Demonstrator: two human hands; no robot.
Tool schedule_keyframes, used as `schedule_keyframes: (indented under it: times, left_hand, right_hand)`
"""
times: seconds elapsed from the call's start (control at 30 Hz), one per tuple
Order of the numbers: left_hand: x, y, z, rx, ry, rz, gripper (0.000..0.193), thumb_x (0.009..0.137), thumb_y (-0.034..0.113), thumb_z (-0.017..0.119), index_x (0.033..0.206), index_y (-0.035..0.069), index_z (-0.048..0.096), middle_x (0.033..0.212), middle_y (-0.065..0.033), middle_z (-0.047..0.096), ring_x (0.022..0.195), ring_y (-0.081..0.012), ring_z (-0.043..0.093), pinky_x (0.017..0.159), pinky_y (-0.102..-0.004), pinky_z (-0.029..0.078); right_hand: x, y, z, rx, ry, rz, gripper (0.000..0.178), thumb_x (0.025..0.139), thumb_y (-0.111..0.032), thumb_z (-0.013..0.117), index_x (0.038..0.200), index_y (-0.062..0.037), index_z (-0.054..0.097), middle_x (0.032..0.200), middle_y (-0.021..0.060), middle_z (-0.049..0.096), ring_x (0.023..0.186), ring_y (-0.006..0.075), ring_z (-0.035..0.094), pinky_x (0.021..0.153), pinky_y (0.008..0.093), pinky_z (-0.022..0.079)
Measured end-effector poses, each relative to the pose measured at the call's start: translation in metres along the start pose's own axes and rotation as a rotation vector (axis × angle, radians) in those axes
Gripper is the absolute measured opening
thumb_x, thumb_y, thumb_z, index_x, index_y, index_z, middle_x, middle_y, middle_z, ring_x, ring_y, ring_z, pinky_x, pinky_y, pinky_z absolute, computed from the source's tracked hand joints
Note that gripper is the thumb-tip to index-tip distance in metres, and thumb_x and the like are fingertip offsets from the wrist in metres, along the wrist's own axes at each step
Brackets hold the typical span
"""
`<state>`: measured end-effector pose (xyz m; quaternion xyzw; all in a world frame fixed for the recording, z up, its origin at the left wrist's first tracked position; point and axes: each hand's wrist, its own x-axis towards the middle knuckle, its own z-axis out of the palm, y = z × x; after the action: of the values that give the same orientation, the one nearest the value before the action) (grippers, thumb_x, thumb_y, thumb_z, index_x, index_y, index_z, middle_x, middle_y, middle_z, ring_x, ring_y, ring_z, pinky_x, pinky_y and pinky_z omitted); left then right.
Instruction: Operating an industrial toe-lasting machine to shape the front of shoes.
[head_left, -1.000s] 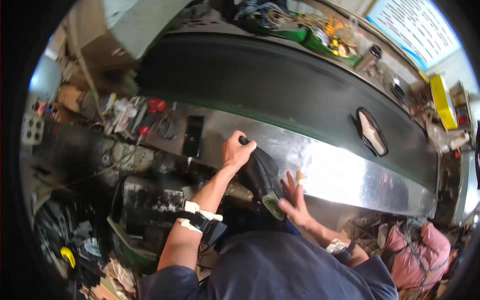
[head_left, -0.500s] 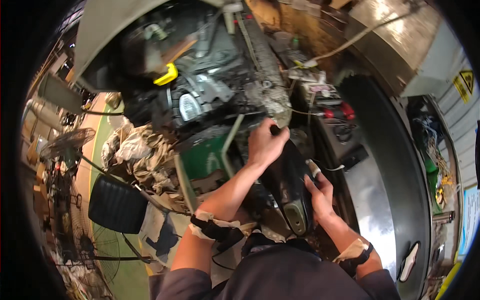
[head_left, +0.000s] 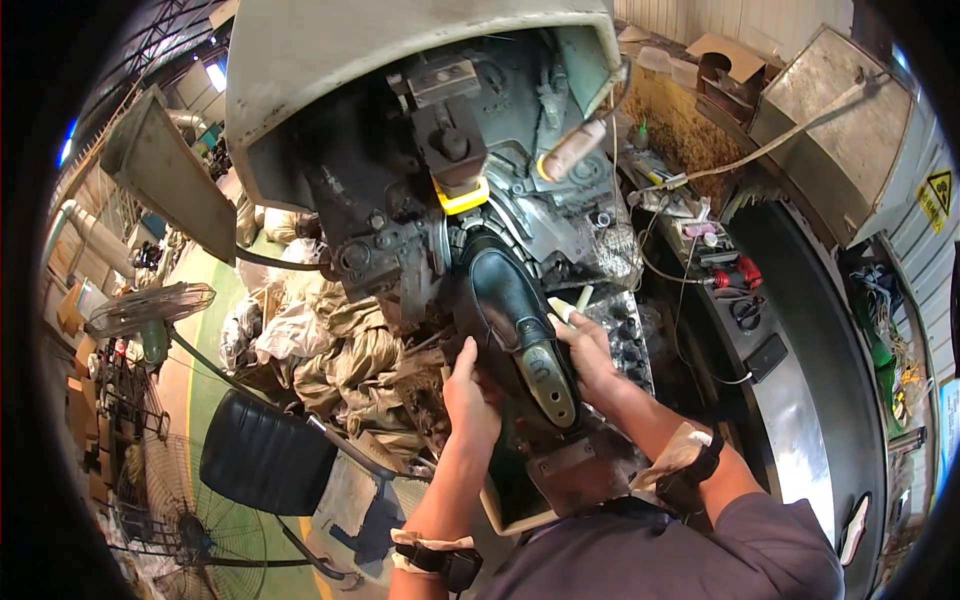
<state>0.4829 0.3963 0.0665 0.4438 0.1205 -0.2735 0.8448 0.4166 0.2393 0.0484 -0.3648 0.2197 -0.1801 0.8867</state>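
A black leather shoe upper (head_left: 503,287) is stretched over a last (head_left: 548,381), whose heel end faces me and shows a drab metal-looking plate with holes. Its toe end reaches in among the clamps of a lasting machine (head_left: 455,140), just under a yellow piece (head_left: 463,196). My left hand (head_left: 470,400) grips the left side of the shoe, thumb lying along it and the other fingers mostly hidden. From the right, my right hand (head_left: 588,355) holds the shoe's other side. Pale coverings show on fingers of that hand.
Piled cloth sacks (head_left: 350,350) lie left of the machine, behind a black-padded chair (head_left: 265,455). A fan (head_left: 150,310) stands farther left. To the right, a red-handled tool (head_left: 738,272) and a black phone-like box (head_left: 767,357) lie beside a dark conveyor belt (head_left: 850,400).
The shoe has moved forward from near my body, its toe now inside the machine. My left hand has shifted from the toe to the shoe's left side. The view has swung too.
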Motion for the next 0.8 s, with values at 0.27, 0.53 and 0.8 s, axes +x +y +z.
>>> schedule_keyframes:
  times: [0.27, 0.53, 0.8]
  left_hand:
    - [0.061, -0.002, -0.008, 0.024, 0.063, -0.034, 0.027, 0.094, 0.036, 0.073, 0.108, 0.014, 0.071, 0.098, 0.002, 0.071, 0.078, -0.0122, 0.06, 0.062, -0.0265, 0.04]
    - [0.084, -0.002, -0.005, -0.067, 0.063, -0.117, 0.032, 0.099, 0.03, 0.066, 0.122, 0.007, 0.068, 0.117, -0.0062, 0.071, 0.103, -0.0223, 0.065, 0.092, -0.0372, 0.049]
    - [0.081, -0.013, 0.004, -0.137, 0.072, -0.075, 0.033, 0.1, 0.028, 0.064, 0.124, 0.005, 0.067, 0.121, -0.0079, 0.071, 0.11, -0.0237, 0.065, 0.099, -0.0398, 0.049]
  right_hand:
    - [0.045, 0.011, 0.013, -0.019, 0.083, -0.011, 0.044, 0.102, -0.011, 0.062, 0.143, -0.002, 0.048, 0.112, 0.0119, 0.068, 0.09, 0.0187, 0.068, 0.077, 0.0347, 0.059]
    - [0.063, 0.007, 0.017, 0.01, 0.113, 0.015, 0.043, 0.1, -0.008, 0.065, 0.139, -0.0014, 0.05, 0.112, 0.0108, 0.069, 0.091, 0.0183, 0.069, 0.079, 0.0329, 0.058]
    - [0.07, 0.016, 0.002, 0.046, 0.041, -0.007, 0.044, 0.1, -0.005, 0.063, 0.14, -0.0023, 0.046, 0.116, 0.0121, 0.069, 0.095, 0.0174, 0.07, 0.083, 0.033, 0.059]
